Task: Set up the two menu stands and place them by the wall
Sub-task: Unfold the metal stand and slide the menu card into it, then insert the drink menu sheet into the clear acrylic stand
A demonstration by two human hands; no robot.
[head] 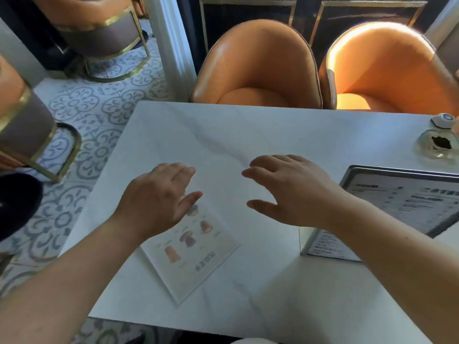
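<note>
A clear menu stand with pictures of drinks [193, 247] lies flat on the white table [248, 130], near its front left. My left hand [159, 197] hovers over that stand's far corner, fingers apart, holding nothing. A second clear stand with printed text [323, 244] lies flat under my right forearm, partly hidden. My right hand [288, 192] hovers open over bare tabletop, between the two stands. A larger menu in a dark frame [407, 199] lies at the right edge.
A glass ashtray [437, 145] and a small round call button [443, 119] sit at the table's far right. Two orange chairs [258, 68] stand behind the table against a dark panelled wall [248, 18]. Patterned floor tiles and more chairs are on the left.
</note>
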